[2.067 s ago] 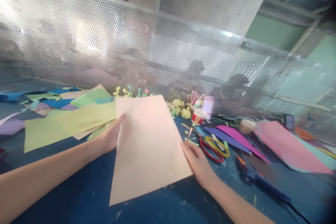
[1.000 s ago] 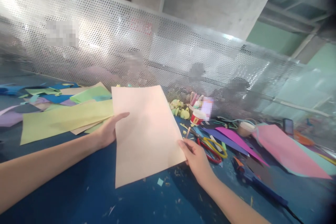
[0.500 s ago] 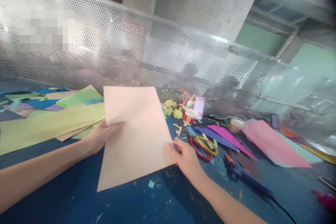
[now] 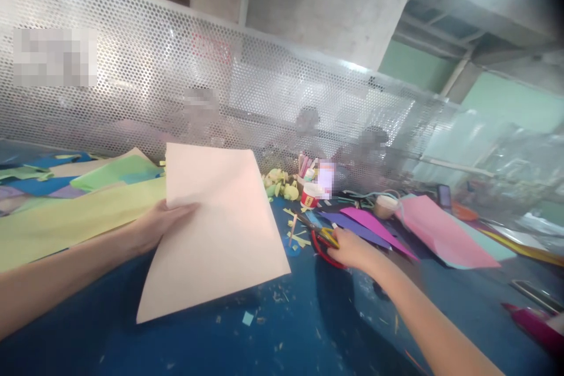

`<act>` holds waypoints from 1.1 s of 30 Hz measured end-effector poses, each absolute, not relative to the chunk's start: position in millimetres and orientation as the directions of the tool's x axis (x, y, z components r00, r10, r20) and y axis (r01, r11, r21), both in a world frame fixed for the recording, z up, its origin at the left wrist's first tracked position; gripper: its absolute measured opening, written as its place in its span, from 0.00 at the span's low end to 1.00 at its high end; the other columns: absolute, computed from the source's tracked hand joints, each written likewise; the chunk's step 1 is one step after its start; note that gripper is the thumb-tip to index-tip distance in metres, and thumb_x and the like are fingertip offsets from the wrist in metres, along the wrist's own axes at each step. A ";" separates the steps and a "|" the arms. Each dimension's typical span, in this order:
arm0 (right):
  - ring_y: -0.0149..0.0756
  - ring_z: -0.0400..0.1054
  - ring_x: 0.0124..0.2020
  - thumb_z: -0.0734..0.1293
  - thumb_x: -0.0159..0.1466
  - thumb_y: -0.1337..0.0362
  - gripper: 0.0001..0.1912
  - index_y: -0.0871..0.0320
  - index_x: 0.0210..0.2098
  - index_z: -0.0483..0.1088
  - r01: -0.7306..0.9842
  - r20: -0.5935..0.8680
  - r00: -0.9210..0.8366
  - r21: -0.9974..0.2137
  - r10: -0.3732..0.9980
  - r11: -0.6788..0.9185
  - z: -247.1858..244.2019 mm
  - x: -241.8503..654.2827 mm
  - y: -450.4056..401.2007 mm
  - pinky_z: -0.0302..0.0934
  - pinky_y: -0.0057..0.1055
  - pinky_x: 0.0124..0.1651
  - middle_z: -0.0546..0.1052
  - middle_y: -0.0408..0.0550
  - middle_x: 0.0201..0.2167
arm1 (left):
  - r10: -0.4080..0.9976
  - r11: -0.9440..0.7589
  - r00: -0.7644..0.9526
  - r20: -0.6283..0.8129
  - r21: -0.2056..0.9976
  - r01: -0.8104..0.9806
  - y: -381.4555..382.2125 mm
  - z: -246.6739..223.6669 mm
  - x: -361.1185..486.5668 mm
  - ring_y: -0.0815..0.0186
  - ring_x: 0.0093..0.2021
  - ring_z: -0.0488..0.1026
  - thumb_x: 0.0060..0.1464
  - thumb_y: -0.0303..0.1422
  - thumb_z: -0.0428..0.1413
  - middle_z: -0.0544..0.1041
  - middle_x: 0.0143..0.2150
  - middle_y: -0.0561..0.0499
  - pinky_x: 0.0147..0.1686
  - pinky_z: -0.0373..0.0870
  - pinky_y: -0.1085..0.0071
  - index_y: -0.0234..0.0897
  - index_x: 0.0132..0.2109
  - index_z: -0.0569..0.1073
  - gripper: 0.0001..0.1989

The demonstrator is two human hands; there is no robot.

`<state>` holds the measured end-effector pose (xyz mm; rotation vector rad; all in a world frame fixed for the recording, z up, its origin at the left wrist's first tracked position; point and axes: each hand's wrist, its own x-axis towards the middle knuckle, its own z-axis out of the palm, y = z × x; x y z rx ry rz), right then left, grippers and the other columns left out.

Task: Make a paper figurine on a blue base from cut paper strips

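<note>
A large sheet of pale pink paper [image 4: 215, 229] is held up over the blue table, with my left hand [image 4: 170, 220] pinching its left edge. The sheet's lower left corner bends toward me. My right hand [image 4: 352, 247] is closed on the yellow handle of a pair of scissors [image 4: 324, 234]. Their dark blades point away to the left, near paper scraps. Just below lies a red scissor handle [image 4: 324, 251], partly covered by my fingers.
Coloured paper sheets [image 4: 88, 217] lie at left. A red and white cup [image 4: 311, 195] and yellow-green crafted pieces [image 4: 282, 184] stand behind. Magenta paper [image 4: 376, 228] and pink paper [image 4: 445, 232] lie at right. A perforated metal screen [image 4: 264, 88] borders the table's far side.
My right hand has let go of the pale pink sheet's right edge and moved right onto the yellow-handled scissors. My left hand still holds the sheet, which has bent more.
</note>
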<state>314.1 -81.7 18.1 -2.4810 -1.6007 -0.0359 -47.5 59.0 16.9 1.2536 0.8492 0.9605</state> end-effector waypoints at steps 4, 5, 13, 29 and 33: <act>0.45 0.70 0.28 0.68 0.48 0.62 0.06 0.58 0.24 0.68 0.872 0.078 0.469 -0.197 0.880 -0.447 13.8 316.1 -80.7 0.55 0.31 0.26 0.75 0.54 0.25 | 0.933 0.076 0.356 -0.047 0.995 -0.070 61.9 18.2 -46.3 0.58 0.29 0.77 0.39 0.35 0.64 0.80 0.31 0.46 0.27 0.75 0.69 0.32 0.38 0.75 0.17; 0.45 0.70 0.26 0.68 0.48 0.62 0.06 0.57 0.23 0.67 0.862 0.073 0.482 -0.216 0.873 -0.457 16.6 317.4 -81.2 0.55 0.31 0.25 0.75 0.54 0.23 | 0.937 0.079 0.344 -0.050 0.994 -0.071 62.7 17.8 -46.0 0.58 0.29 0.77 0.39 0.35 0.64 0.80 0.30 0.46 0.26 0.75 0.70 0.32 0.37 0.75 0.16; 0.39 0.70 0.27 0.67 0.52 0.53 0.13 0.56 0.28 0.65 0.814 0.135 0.388 -0.514 0.912 -0.270 45.7 294.4 -83.8 0.60 0.29 0.26 0.76 0.47 0.25 | 0.940 0.139 0.328 -0.089 0.981 -0.133 65.6 14.3 -46.9 0.56 0.31 0.77 0.37 0.32 0.65 0.80 0.32 0.45 0.30 0.76 0.69 0.32 0.38 0.75 0.18; 0.43 0.69 0.39 0.67 0.53 0.66 0.14 0.60 0.39 0.65 0.822 0.389 0.502 -0.493 0.773 -0.286 50.4 300.9 -33.8 0.59 0.34 0.40 0.75 0.53 0.35 | 0.918 0.157 0.385 -0.094 0.978 -0.135 66.1 8.7 -53.6 0.54 0.31 0.77 0.36 0.35 0.65 0.80 0.33 0.43 0.29 0.76 0.68 0.32 0.37 0.75 0.18; 0.41 0.70 0.39 0.67 0.53 0.67 0.16 0.61 0.41 0.64 0.809 0.397 0.527 -0.504 0.751 -0.302 42.7 315.7 -25.5 0.60 0.32 0.40 0.76 0.54 0.38 | 0.920 0.145 0.382 -0.086 0.981 -0.128 66.0 7.8 -54.2 0.54 0.31 0.77 0.35 0.34 0.66 0.80 0.33 0.42 0.29 0.76 0.68 0.31 0.37 0.75 0.18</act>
